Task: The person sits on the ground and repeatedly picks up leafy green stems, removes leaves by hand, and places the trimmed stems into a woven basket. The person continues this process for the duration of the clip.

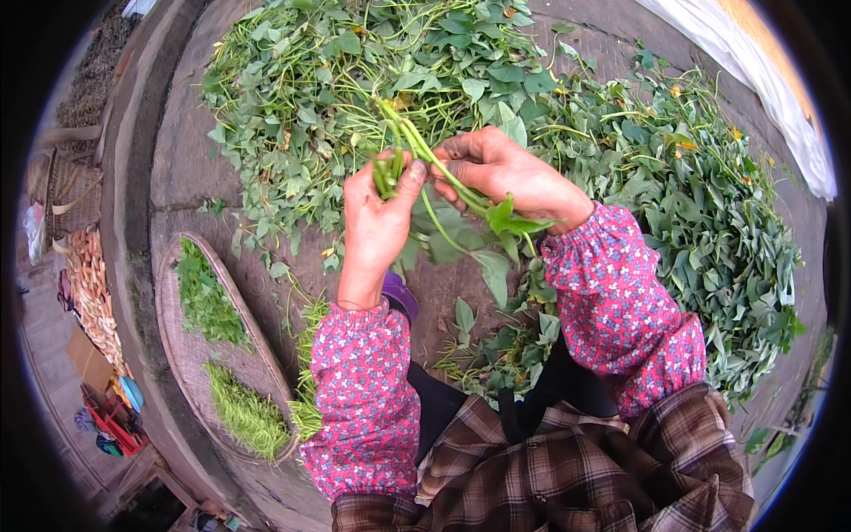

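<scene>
My left hand [380, 213] is closed around a small bunch of short green leaf stalks [387, 174], which stick out above its thumb and fingers. Close beside it on the right, my right hand [508, 174] grips a leafy green vine [415, 143] with long stalks; its lower leaves [512, 223] hang under the palm. The two hands nearly meet at the vine, thumb and fingertips pinched there. Behind them lies a large heap of leafy vines [286, 86], which curves round to the right side. Small leafy cuttings [498, 359] lie on the ground between my legs.
A flat woven basket [193, 392] at the left holds green leaves [207, 296] and a pile of bare stalks [249, 415]. More stalks [307, 372] lie beside it. Past a concrete ledge [133, 266] are corn cobs [93, 292] and a wicker basket [76, 199]. White sheeting [764, 86] lies upper right.
</scene>
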Demonstrator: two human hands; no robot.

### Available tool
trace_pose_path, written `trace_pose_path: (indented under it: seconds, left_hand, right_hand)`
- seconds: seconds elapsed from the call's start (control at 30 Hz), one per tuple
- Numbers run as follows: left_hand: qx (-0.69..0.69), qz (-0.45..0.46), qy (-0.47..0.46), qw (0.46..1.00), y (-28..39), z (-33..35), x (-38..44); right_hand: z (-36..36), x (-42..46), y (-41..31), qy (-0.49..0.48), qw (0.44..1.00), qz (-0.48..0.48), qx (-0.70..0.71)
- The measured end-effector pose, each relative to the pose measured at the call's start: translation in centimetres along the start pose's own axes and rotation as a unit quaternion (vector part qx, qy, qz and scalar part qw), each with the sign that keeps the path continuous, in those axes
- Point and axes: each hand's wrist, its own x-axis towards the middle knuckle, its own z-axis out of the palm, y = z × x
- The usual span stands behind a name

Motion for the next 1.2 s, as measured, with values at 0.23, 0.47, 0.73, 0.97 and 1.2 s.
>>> trace_pose_path:
  seconds: [0.23, 0.47, 0.73, 0.97, 1.2]
  left_hand:
    - [0.143, -0.08, 0.397, 0.903, 2.4, -7.8, 2.0]
    - [-0.015, -0.134, 0.104, 0.985, -1.6, -1.0, -0.2]
    - [0.221, -0.068, 0.086, 0.969, -0.8, -3.3, 0.1]
    - [-0.105, -0.173, 0.478, 0.855, 3.8, -8.9, 0.9]
    - [-0.028, -0.134, 0.174, 0.975, -0.7, -6.9, -0.6]
  right_hand:
    - [-0.8, -1.0, 0.3, 0.086, 0.994, -0.011, -0.068]
    - [2.9, 0.6, 2.3, 0.231, 0.87, -0.173, -0.4]
    - [1.7, 0.4, 2.7, 0.199, 0.84, -0.12, -0.49]
    - [-1.8, -0.2, 0.9, 0.164, 0.891, 0.026, -0.424]
    - [-3.9, 0.0, 2.5, 0.056, 0.967, -0.053, 0.242]
